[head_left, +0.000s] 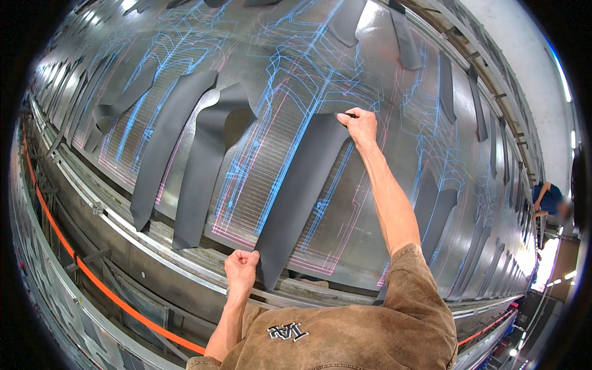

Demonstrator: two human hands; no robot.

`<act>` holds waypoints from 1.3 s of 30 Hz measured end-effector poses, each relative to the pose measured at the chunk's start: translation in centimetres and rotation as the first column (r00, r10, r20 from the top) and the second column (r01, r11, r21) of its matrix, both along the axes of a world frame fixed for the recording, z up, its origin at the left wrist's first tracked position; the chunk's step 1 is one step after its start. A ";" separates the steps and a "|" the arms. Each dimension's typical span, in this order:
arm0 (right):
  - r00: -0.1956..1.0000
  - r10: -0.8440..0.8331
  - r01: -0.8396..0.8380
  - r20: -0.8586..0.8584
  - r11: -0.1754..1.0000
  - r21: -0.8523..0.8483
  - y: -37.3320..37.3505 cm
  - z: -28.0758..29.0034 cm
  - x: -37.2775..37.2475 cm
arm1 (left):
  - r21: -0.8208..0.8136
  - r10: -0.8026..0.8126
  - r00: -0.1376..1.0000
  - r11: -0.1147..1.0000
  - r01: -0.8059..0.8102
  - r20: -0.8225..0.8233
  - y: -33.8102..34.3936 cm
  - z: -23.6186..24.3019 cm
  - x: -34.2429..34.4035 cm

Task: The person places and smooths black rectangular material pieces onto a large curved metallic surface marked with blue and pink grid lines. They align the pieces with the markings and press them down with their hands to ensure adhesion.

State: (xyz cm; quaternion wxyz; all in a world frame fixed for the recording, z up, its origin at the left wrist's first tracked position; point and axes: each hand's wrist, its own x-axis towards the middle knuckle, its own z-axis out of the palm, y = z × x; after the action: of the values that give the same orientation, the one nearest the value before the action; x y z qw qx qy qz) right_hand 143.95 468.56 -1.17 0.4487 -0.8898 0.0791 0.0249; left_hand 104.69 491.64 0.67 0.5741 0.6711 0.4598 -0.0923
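A long dark grey strip of sheet material (302,185) lies slantwise over the metal table (370,222), which carries blue and pink outline drawings. At the strip's far right corner, my right hand (361,127) pinches the edge between thumb and fingers, its arm stretched out. My left hand (242,271) is closed at the near left edge, thumb and fingers gripping the strip where it hangs past the table's near rim. Two more grey strips, a curved one (169,145) and one with a folded-over top (206,160), lie to the left.
Further grey pieces lie on the right (433,209) and along the far edge (404,37). A metal rail (132,240) borders the near side. An orange tube (117,302) runs low at the left. Another person (546,200) stands at the far right.
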 end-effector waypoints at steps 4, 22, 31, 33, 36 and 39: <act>0.999 0.020 -0.019 0.032 0.999 -0.033 0.1 -0.1 -0.3 | -0.029 0.020 1.000 0.999 -0.020 0.000 0.0 -0.1 0.0; 0.516 0.731 -0.426 0.447 0.672 -0.606 3.4 -1.0 -7.4 | -0.050 0.035 0.999 0.998 -0.036 -0.005 -0.1 0.4 0.1; 0.640 0.755 -0.454 0.143 0.522 -0.722 2.5 -2.4 -6.3 | -0.021 -0.004 1.000 1.000 0.004 0.003 0.0 -0.1 0.3; 0.557 0.826 -0.521 0.086 0.429 -0.738 3.0 -1.7 -8.8 | -0.017 0.005 1.000 1.000 -0.005 -0.012 0.1 -0.1 0.1; 0.379 0.925 -0.701 0.002 0.289 -0.652 3.9 0.1 -16.1 | 0.026 -0.010 1.000 1.000 0.010 -0.005 0.2 -0.9 -0.4; 0.179 0.983 -0.871 -0.042 0.138 -0.472 4.1 0.6 -25.5 | 0.100 -0.063 0.998 0.993 0.062 0.007 -0.2 0.0 0.1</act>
State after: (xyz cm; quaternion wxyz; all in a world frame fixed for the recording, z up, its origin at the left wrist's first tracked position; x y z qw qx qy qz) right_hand 118.47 472.63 -0.59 0.1502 -0.8022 -0.5557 0.1585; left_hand 104.80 491.40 0.65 0.5390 0.7135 0.4398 -0.0834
